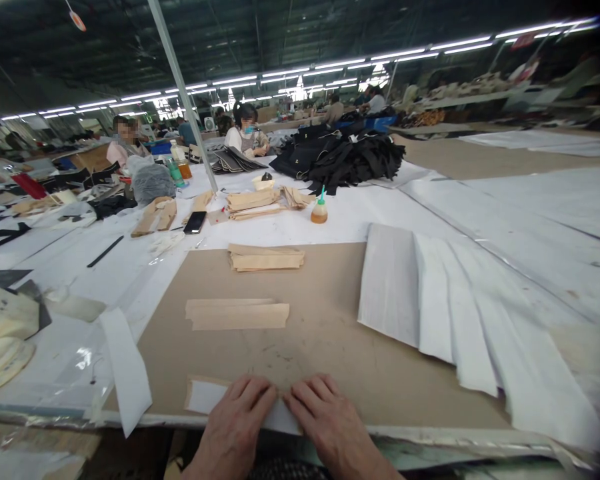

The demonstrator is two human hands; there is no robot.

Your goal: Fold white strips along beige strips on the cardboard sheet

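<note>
Just under the left hand (pixel 233 427) and right hand (pixel 330 420), a white strip (pixel 205 397).

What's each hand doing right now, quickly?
Left hand: open, lying flat on a white strip, not gripping.
Right hand: open, lying flat on the same strip, not gripping.

A dark, girdered ceiling (pixel 280 30) is spanned by long rows of fluorescent tubes (pixel 300 72) (the far end of the hall is blurred), and the view is interrupted by a pale support pole (pixel 183 93). Below, the factory floor space is filled by long white-covered worktables (pixel 535 207).
</note>
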